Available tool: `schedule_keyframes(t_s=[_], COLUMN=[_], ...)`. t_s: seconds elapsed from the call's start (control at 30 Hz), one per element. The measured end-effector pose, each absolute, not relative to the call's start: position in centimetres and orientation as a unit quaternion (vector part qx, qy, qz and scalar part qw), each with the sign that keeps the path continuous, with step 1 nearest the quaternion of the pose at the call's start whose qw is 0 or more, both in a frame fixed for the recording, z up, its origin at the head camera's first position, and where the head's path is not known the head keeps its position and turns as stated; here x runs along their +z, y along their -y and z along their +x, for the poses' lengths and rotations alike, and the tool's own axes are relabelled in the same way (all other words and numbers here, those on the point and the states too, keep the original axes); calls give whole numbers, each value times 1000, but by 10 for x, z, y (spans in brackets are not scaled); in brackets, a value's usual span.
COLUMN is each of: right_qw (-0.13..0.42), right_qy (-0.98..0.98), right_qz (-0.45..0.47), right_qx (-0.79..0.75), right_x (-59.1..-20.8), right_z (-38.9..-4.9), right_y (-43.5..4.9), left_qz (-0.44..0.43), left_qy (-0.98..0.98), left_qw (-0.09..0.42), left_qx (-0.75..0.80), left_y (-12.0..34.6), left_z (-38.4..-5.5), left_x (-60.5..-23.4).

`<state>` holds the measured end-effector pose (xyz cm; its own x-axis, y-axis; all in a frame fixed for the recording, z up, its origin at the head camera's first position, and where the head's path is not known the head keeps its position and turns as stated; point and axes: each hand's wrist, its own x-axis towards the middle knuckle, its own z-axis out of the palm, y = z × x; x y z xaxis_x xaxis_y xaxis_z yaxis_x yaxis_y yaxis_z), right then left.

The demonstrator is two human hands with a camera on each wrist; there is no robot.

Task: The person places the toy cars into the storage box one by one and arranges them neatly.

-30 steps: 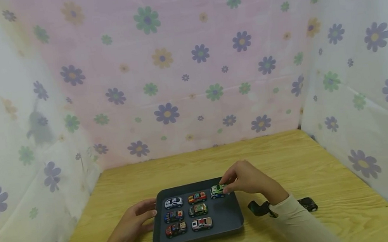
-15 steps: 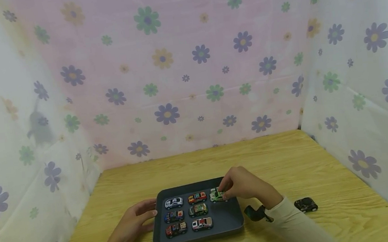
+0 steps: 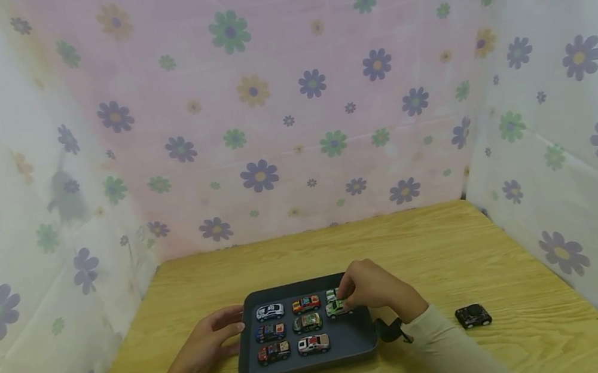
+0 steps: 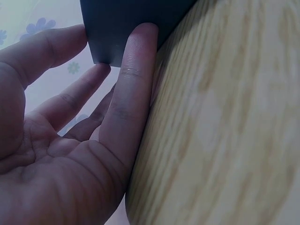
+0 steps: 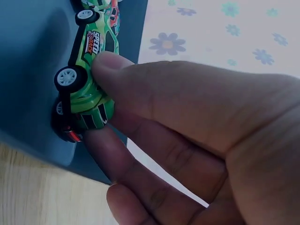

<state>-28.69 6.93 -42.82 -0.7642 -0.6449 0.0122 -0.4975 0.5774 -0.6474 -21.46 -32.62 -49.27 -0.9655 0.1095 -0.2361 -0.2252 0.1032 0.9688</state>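
Note:
My right hand [image 3: 376, 287] pinches a green toy car [image 5: 89, 93] between thumb and fingers, at the right part of a dark grey tray [image 3: 346, 341]. Another white and green toy car [image 3: 332, 294] stands just behind it, partly hidden by the fingers. My left hand [image 3: 211, 339] lies along the tray's left side, its fairly straight fingertips touching the outer wall [image 4: 112, 42]. Two columns of toy cars fill the left and middle of the tray, among them a white car [image 3: 270, 312], a red and yellow car [image 3: 305, 304] and a white and red car [image 3: 313, 345].
A black toy car [image 3: 473, 315] stands on the wooden table [image 3: 417, 235] to the right of the tray, beyond the right sleeve. Flower-patterned cloth [image 3: 284, 146] walls the table in at the back and both sides.
My right hand has moved a little toward the tray's near side with the green car, so the car behind shows. The left hand and tray hold their place.

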Motion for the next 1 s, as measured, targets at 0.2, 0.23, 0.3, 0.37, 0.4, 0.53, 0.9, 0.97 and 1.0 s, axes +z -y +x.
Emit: schedule_keyframes(t_s=[0.2, 0.23, 0.3, 0.37, 0.4, 0.53, 0.9, 0.97, 1.0], right_qw=[109, 106, 99, 94, 93, 94, 91, 92, 91], right_qy=[-889, -890, -892, -894, -895, -897, -901, -901, -901], right_qz=[-318, -319, -324, -327, -328, -327, -326, -325, -325], right_qx=[-312, -308, -300, -292, -289, -282, -270, -272, -273], right_x=[-431, -431, -433, -434, -435, -438, -438, -438, -439], right_z=[-284, -284, -284, -285, -285, -284, -281, -281, -281], right_y=[-68, -67, -66, -64, -64, -62, -62, -63, -63], left_qz=[-40, -39, -39, -38, -37, -36, -33, -37, -37], left_qy=[-734, -734, -734, -736, -736, -738, -732, -731, -732], left_qw=[125, 125, 124, 123, 123, 123, 121, 119, 118], left_qx=[667, 666, 667, 665, 665, 663, 670, 671, 670], left_y=[326, 326, 327, 327, 328, 328, 325, 324, 324], left_z=[-213, -213, -214, -214, -214, -214, -214, -213, -213], left_x=[-492, -491, -491, -491, -491, -493, -496, -496, -495])
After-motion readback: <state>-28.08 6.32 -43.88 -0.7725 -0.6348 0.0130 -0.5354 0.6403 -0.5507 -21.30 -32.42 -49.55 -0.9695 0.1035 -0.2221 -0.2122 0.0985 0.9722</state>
